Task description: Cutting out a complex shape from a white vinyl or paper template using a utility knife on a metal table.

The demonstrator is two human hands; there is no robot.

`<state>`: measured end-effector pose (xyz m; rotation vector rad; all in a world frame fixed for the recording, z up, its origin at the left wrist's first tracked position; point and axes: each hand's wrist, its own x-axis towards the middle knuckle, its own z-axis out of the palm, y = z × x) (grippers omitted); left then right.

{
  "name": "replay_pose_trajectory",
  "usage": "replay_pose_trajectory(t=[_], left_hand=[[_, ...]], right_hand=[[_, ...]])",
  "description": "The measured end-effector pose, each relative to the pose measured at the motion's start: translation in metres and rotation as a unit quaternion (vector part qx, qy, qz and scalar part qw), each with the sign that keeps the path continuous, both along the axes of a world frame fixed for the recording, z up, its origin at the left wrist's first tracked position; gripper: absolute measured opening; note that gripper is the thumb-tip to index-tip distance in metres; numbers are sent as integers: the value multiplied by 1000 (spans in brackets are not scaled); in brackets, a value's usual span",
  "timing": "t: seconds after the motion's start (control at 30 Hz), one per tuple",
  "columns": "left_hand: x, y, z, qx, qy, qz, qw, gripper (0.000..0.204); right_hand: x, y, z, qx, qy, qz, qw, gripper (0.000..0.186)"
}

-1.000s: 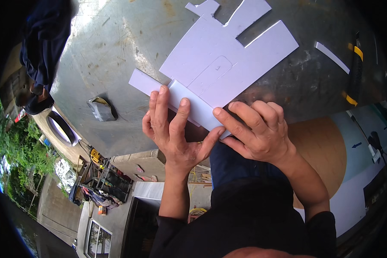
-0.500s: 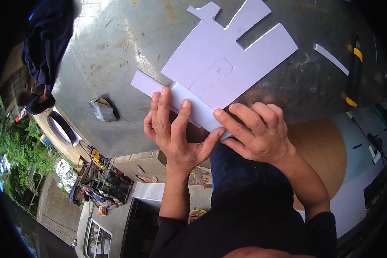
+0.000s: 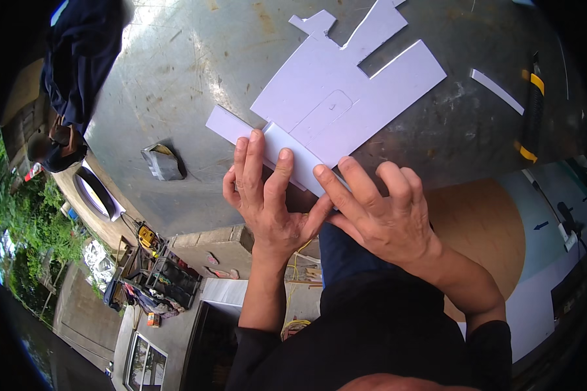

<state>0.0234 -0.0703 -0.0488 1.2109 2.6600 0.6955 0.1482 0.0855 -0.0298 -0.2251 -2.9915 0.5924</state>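
A pale lilac cut sheet (image 3: 319,85) lies on the metal table, a faint outline drawn on it. Across its near end runs a lighter strip (image 3: 300,156), with a narrow piece (image 3: 223,120) projecting to the upper left. My left hand (image 3: 267,208) has its fingers spread, fingertips resting on these pieces and thumb toward the lighter strip's lower end. My right hand (image 3: 381,215) holds that lower end, index fingertip on top, middle finger stretched to the sheet's corner, the last two bent; its thumb is partly hidden.
The scratched metal table (image 3: 195,78) carries a black-and-yellow knife (image 3: 535,120), a curved offcut (image 3: 496,91) and a crumpled grey piece (image 3: 165,163). Dark cloth (image 3: 78,58) hangs at upper left. Below the table's right edge are a round brown board (image 3: 482,241) and other sheets.
My right hand has shifted left, its middle finger now straighter and reaching higher onto the strip and sheet corner. The view has shifted slightly; my left hand stays on the pieces.
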Motion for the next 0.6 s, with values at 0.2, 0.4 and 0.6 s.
replay_pose_trajectory(t=[0.2, 0.4, 0.6], left_hand=[[6, 3, 18, -39, 69, 10, 997, 69], [2, 23, 54, -174, 33, -40, 983, 55], [10, 35, 49, -118, 34, 28, 992, 39]], right_hand=[[-15, 2, 29, 204, -47, 149, 966, 36], [-30, 8, 46, 150, -90, 143, 974, 32], [-29, 31, 45, -80, -72, 108, 988, 41]])
